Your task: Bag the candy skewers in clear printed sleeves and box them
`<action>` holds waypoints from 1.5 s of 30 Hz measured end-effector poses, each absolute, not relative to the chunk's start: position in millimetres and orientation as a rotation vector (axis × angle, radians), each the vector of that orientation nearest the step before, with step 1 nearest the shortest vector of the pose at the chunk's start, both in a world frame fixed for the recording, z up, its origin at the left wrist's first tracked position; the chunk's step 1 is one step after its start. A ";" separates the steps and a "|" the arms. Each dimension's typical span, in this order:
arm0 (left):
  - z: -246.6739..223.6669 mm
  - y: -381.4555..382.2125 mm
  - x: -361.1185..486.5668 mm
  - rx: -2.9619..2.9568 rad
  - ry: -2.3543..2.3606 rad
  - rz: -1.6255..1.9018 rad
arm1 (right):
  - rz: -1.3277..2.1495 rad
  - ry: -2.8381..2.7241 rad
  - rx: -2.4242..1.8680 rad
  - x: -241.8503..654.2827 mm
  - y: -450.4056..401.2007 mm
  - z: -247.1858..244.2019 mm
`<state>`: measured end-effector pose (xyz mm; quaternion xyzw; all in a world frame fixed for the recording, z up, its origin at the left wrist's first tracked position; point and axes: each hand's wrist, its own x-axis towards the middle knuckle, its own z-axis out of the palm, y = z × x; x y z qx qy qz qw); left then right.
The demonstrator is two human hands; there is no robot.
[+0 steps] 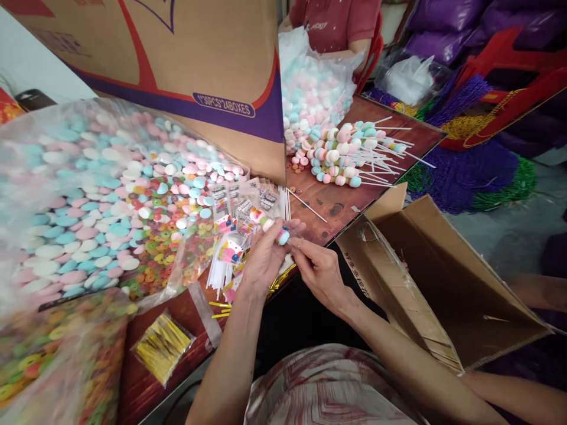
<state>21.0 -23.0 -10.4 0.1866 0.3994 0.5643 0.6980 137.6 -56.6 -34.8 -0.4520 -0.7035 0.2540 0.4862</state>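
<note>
In my left hand point(260, 262) lies a marshmallow skewer point(268, 225) with pink, white, yellowish and blue pieces, the fingers closed round it. My right hand point(322, 270) is pinched just beside the skewer's blue end; what sits between its fingertips is too small to make out. Under and beside my left hand are small printed plastic bags point(230, 251), white sticks point(216, 276) and loose gold twist ties point(221, 310). Farther off, a pile of finished marshmallow skewers point(341, 153) rests on the table, their white sticks pointing right.
A large clear bag of marshmallows point(71, 236) and ring gummies point(172, 254) covers the left. A tall carton point(199, 59) stands behind it. A packet of gold ties point(163, 347) lies near the front edge. An open cardboard box point(443, 283) is at right; a person point(336, 26) sits across.
</note>
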 end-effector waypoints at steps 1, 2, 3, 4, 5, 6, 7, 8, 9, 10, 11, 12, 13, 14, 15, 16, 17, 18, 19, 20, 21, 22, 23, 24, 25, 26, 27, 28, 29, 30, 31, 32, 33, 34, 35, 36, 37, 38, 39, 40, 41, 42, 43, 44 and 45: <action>-9.5 -22.6 21.4 0.397 0.898 1.287 | 0.623 -1.698 -1.093 138.0 -58.4 -34.9; -9.2 -22.3 22.3 0.386 0.905 1.314 | 0.621 -1.699 -1.092 137.9 -60.1 -35.3; -9.3 -22.1 23.9 0.387 0.909 1.327 | 0.609 -1.706 -1.099 137.2 -61.4 -36.1; -9.9 -22.2 25.9 0.399 0.911 1.325 | 0.588 -1.716 -1.110 135.9 -62.2 -37.2; -10.9 -22.6 28.0 0.419 0.911 1.312 | 0.562 -1.723 -1.122 134.1 -62.7 -38.5; -12.1 -23.2 30.2 0.440 0.907 1.294 | 0.537 -1.722 -1.133 131.9 -62.7 -39.9; -13.3 -24.1 32.1 0.459 0.901 1.274 | 0.520 -1.711 -1.142 129.3 -62.4 -41.2; -14.4 -25.2 33.6 0.476 0.893 1.247 | 0.519 -1.685 -1.152 126.7 -61.8 -42.1; -15.1 -26.5 34.8 0.488 0.884 1.217 | 0.537 -1.645 -1.161 124.2 -61.0 -42.6; -15.6 -27.9 35.7 0.496 0.871 1.188 | 0.571 -1.593 -1.170 121.9 -60.0 -42.5; -15.7 -29.3 36.2 0.503 0.854 1.160 | 0.619 -1.534 -1.175 120.2 -58.9 -41.9; -15.9 -30.9 36.6 0.506 0.838 1.140 | 0.680 -1.473 -1.175 118.9 -57.7 -40.8; -16.1 -32.5 36.8 0.509 0.824 1.130 | 0.748 -1.409 -1.174 118.4 -56.4 -39.4; -16.8 -34.2 36.9 0.516 0.817 1.133 | 0.817 -1.346 -1.172 118.4 -55.0 -37.9; -18.0 -35.9 36.8 0.532 0.830 1.155 | 0.885 -1.285 -1.169 119.1 -53.7 -36.4; -20.0 -37.4 36.7 0.561 0.864 1.184 | 0.939 -1.221 -1.167 120.1 -52.4 -35.2; -22.6 -38.8 36.5 0.597 0.917 1.217 | 0.977 -1.160 -1.169 121.2 -51.3 -34.3; -25.6 -39.9 36.2 0.634 0.981 1.252 | 1.002 -1.107 -1.175 122.4 -50.4 -33.7; -28.9 -40.7 35.9 0.672 1.043 1.283 | 1.022 -1.072 -1.180 123.3 -49.8 -33.6; -31.9 -41.0 35.5 0.711 1.095 1.310 | 1.042 -1.054 -1.185 123.9 -49.6 -33.6; -34.6 -40.9 35.0 0.749 1.129 1.329 | 1.061 -1.047 -1.188 124.1 -49.6 -33.8; -36.7 -40.5 34.6 0.783 1.147 1.343 | 1.084 -1.045 -1.190 123.9 -49.9 -33.9; -38.2 -39.8 34.1 0.811 1.156 1.358 | 1.110 -1.042 -1.187 123.6 -50.3 -33.8; -39.0 -39.0 33.6 0.832 1.164 1.373 | 1.136 -1.039 -1.178 123.2 -50.9 -33.3; -39.3 -38.2 33.1 0.845 1.180 1.388 | 1.162 -1.040 -1.165 123.0 -51.6 -32.4; -39.1 -37.6 32.4 0.857 1.204 1.396 | 1.187 -1.049 -1.147 123.1 -52.4 -31.1; -38.6 -37.2 31.8 0.872 1.236 1.401 | 1.209 -1.068 -1.126 123.7 -53.4 -29.5; -37.9 -37.1 31.1 0.892 1.273 1.405 | 1.229 -1.096 -1.103 124.9 -54.6 -27.5; -37.1 -37.2 30.5 0.915 1.309 1.410 | 1.247 -1.124 -1.088 126.4 -56.2 -25.5; -36.3 -37.6 29.9 0.933 1.335 1.416 | 1.264 -1.144 -1.086 128.4 -58.2 -23.5; -35.4 -38.1 29.4 0.947 1.346 1.419 | 1.284 -1.152 -1.097 130.6 -60.4 -21.7; -34.5 -38.8 29.0 0.959 1.347 1.419 | 1.314 -1.150 -1.114 132.9 -62.7 -20.4; -33.7 -39.5 28.6 0.980 1.345 1.417 | 1.351 -1.137 -1.132 134.9 -64.8 -19.6; -33.0 -40.2 28.2 1.016 1.346 1.403 | 1.393 -1.114 -1.145 136.7 -66.5 -19.3; -32.3 -40.9 27.8 1.068 1.357 1.380 | 1.431 -1.078 -1.146 137.9 -67.5 -19.4; -31.7 -41.7 27.2 1.133 1.378 1.354 | 1.465 -1.036 -1.137 138.7 -67.7 -19.8; -31.1 -42.4 26.5 1.206 1.407 1.327 | 1.490 -0.991 -1.124 138.9 -67.0 -20.4; -30.4 -43.0 25.6 1.285 1.433 1.299 | 1.503 -0.949 -1.112 138.8 -65.6 -21.0; -29.5 -43.7 24.3 1.368 1.445 1.267 | 1.505 -0.912 -1.100 138.5 -63.6 -21.4; -28.4 -44.4 22.6 1.453 1.441 1.233 | 1.503 -0.884 -1.089 138.1 -61.2 -21.6; -26.9 -45.1 20.4 1.533 1.423 1.198 | 1.500 -0.864 -1.079 137.9 -58.8 -21.6; -25.2 -45.9 17.5 1.604 1.395 1.163 | 1.497 -0.854 -1.068 138.0 -56.6 -21.5; -23.4 -46.8 14.1 1.657 1.365 1.126 | 1.491 -0.851 -1.061 138.4 -54.8 -21.2; -21.5 -47.7 10.2 1.688 1.340 1.090 | 1.483 -0.859 -1.058 139.1 -53.6 -20.9; -19.8 -48.8 6.2 1.693 1.320 1.057 | 1.469 -0.882 -1.062 139.9 -53.0 -20.6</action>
